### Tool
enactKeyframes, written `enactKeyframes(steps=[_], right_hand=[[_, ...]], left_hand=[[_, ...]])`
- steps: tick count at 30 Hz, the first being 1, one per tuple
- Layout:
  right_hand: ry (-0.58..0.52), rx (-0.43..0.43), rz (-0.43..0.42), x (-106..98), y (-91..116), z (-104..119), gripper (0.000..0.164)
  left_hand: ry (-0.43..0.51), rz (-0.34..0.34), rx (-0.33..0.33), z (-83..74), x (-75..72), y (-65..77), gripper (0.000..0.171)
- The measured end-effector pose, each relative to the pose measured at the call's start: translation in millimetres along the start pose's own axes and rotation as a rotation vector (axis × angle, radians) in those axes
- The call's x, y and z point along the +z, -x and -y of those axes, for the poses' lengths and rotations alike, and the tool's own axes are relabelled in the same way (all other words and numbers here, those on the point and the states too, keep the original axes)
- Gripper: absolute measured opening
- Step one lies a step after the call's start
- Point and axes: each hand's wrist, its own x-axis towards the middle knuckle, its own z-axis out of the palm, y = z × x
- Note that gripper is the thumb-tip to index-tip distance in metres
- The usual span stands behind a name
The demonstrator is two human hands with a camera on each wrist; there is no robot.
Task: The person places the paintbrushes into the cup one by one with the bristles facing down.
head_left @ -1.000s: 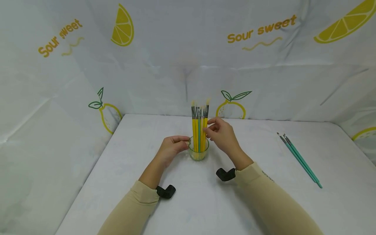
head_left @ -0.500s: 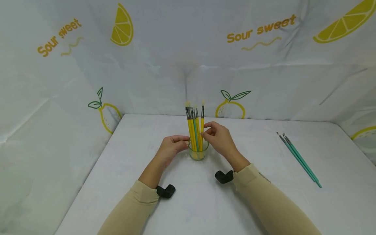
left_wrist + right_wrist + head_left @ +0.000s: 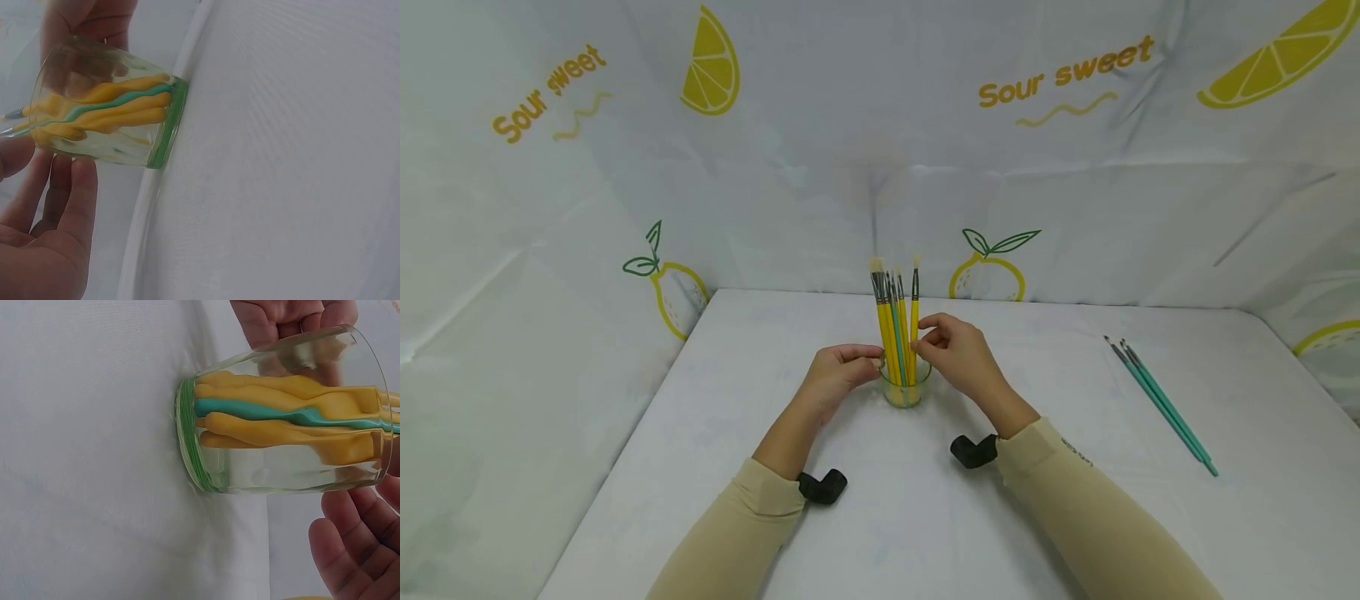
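A clear drinking glass [image 3: 904, 397] with a green-tinted base stands on the table, holding several yellow-handled paintbrushes [image 3: 883, 321] and one teal paintbrush [image 3: 897, 333], bristles up. My left hand [image 3: 833, 382] grips the glass at its left rim, thumb in front. With thumb and fingers, my right hand [image 3: 961, 357] pinches one yellow paintbrush [image 3: 914, 312] at the right side of the glass, a little apart from the others, which lean left. The handle ends [image 3: 250, 415] show through the glass in the right wrist view, resting near its base.
Several teal paintbrushes [image 3: 1165, 404] lie together on the white-covered table [image 3: 880, 533] at the right. A white backdrop [image 3: 820, 208] with lemon prints rises behind the far edge. Each wrist carries a black camera mount [image 3: 823, 487].
My right hand has shifted slightly left and down with its yellow paintbrush. The other brushes, upright before, now lean left with a gap to it. My left hand stays at the glass.
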Motion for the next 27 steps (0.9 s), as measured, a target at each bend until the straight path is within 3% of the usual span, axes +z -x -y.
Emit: enactKeyframes(steps=[6, 12, 20, 27], right_hand=[[0.019, -0.008, -0.005, -5, 0, -2, 0.034], [0.027, 0.016, -0.029, -23, 3, -11, 0.034], [0.082, 0.075, -0.052, -64, 10, -33, 0.041], [0.141, 0.163, -0.055, -114, 25, -62, 0.049]], left_hand=[[0.002, 0.000, 0.009, 0.4, -0.2, -0.7, 0.025], [0.034, 0.004, -0.009, -1.8, 0.7, -0.9, 0.025], [0.047, 0.005, -0.033, -3.3, 0.7, -1.2, 0.028], [0.047, 0.004, -0.046, -9.2, 2.6, 3.4, 0.028]])
